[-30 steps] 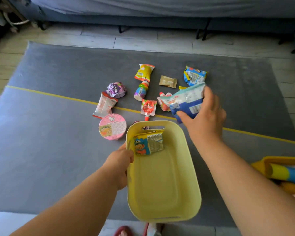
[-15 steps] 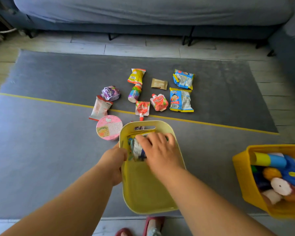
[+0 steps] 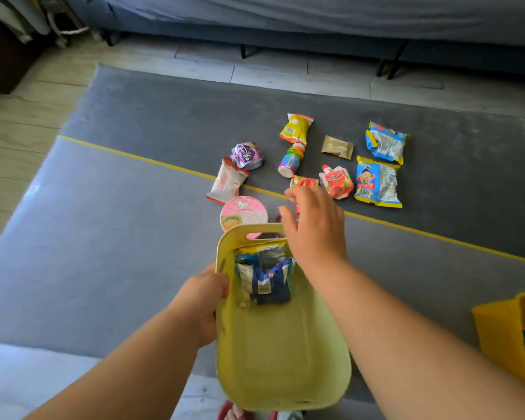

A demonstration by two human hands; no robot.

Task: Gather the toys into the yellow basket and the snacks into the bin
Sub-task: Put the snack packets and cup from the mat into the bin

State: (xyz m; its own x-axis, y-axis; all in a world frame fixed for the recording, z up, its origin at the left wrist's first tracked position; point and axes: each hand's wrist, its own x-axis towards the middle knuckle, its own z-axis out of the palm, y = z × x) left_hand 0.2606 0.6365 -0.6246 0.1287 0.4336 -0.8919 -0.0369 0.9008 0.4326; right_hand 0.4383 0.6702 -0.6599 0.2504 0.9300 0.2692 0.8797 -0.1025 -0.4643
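My left hand [image 3: 205, 301] grips the left rim of the pale yellow bin [image 3: 282, 359]. Two snack packets lie at the bin's far end, a dark blue one [image 3: 269, 283] over an orange-edged one. My right hand [image 3: 314, 227] hovers over the bin's far rim with fingers spread, holding nothing, reaching toward a red pouch [image 3: 303, 181] that it partly hides. Several snacks lie on the grey mat beyond: a pink round cup [image 3: 243, 214], a white-red packet [image 3: 228, 183], a purple pack [image 3: 247, 154], a small bottle [image 3: 291, 160], a red spouted pouch [image 3: 337, 181], blue packets [image 3: 376, 181] [image 3: 385, 142].
The deep yellow basket [image 3: 497, 331] with toys stands at the right edge. A yellow packet [image 3: 296, 127] and a tan wrapper [image 3: 337, 146] lie farther back. A yellow tape line [image 3: 164, 162] crosses the mat. A grey sofa [image 3: 315, 22] runs along the far side.
My right hand let go of the blue packet in the bin, lifted out and moved forward past the rim toward the red pouch. My left hand kept its grip on the bin.
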